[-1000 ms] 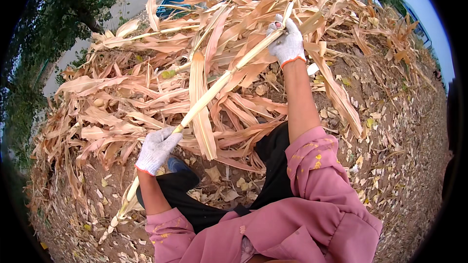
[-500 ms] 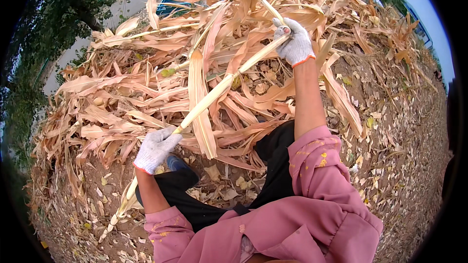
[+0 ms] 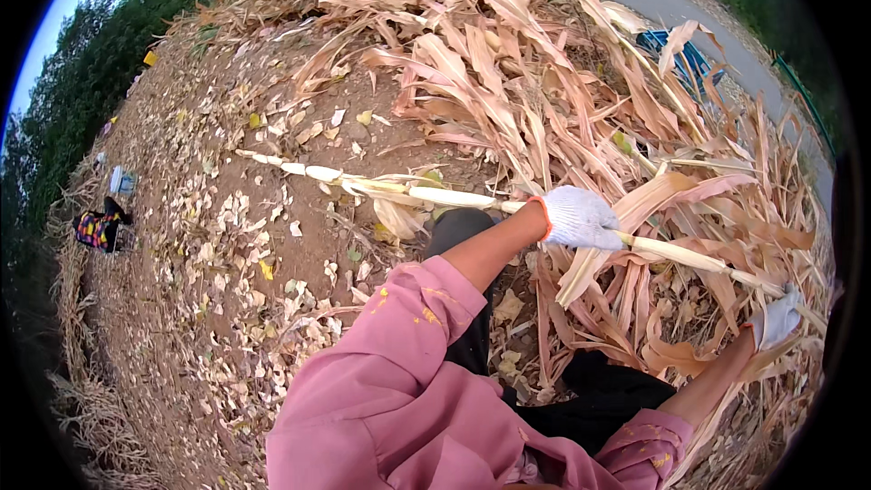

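Observation:
A long pale dry corn stalk (image 3: 454, 198) lies across the middle of the view, with jointed nodes and a few husk leaves on its left part. My left hand (image 3: 581, 218), in a white knit glove with an orange cuff, is closed round the stalk right of centre. My right hand (image 3: 773, 313), gloved the same way, is closed on the stalk's right end, partly hidden by its position near the rim and by leaves. Broad dry corn leaves (image 3: 481, 82) are heaped behind and around both hands.
Soil strewn with fallen leaves (image 3: 200, 308) covers the left. At far left are a multicoloured and black item (image 3: 98, 229) and a pale bucket (image 3: 122, 180). A paved path (image 3: 753, 63) with a blue cart (image 3: 680, 54) runs beyond the heap at upper right. Trees (image 3: 63, 82) edge the view.
The view has swung to the left, so the path and cart now appear at upper right. Both hands still grip the stalk, which now appears nearer horizontal, its right end lower.

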`<state>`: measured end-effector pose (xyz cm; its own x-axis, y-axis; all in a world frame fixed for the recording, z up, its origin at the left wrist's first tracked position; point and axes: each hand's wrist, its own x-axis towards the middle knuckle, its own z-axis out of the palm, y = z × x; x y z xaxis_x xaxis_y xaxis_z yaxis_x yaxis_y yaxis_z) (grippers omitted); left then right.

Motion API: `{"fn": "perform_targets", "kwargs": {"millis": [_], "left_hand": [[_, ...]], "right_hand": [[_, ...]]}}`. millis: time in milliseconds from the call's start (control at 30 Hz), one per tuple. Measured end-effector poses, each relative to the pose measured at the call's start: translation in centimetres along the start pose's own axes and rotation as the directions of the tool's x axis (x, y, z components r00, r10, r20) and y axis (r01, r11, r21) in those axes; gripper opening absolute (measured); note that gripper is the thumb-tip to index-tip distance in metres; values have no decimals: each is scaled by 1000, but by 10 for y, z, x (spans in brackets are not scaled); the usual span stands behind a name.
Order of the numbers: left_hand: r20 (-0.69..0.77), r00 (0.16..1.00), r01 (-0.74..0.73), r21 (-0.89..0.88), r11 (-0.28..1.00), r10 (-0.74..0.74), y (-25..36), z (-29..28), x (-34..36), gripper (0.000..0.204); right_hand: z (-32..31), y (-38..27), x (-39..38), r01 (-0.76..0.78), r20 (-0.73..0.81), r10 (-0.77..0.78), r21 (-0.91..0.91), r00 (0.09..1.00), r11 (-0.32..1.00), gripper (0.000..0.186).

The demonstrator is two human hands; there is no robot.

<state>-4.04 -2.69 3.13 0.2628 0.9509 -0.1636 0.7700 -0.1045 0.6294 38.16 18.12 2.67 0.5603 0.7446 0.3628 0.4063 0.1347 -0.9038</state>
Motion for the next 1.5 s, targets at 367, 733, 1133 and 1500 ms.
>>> {"fn": "perform_targets", "kwargs": {"millis": [367,733,1133,1500], "left_hand": [[-57,998,-14,88,996,19,0,13,5,49],[-8,999,48,94,994,-48,1,14,9,44],[-150,987,72,147,987,-50,-4,19,15,36],[-918,241,-310,236,921,316,3,2,7,79]], "right_hand": [[-6,-4,3,333,310,-125,-836,942,436,55],[49,-75,-95,647,689,-270,-371,673,666,41],[69,-110,-180,769,916,-374,136,142,625,35],[35,-142,-158,923,887,-458,127,57,362,25]]}}
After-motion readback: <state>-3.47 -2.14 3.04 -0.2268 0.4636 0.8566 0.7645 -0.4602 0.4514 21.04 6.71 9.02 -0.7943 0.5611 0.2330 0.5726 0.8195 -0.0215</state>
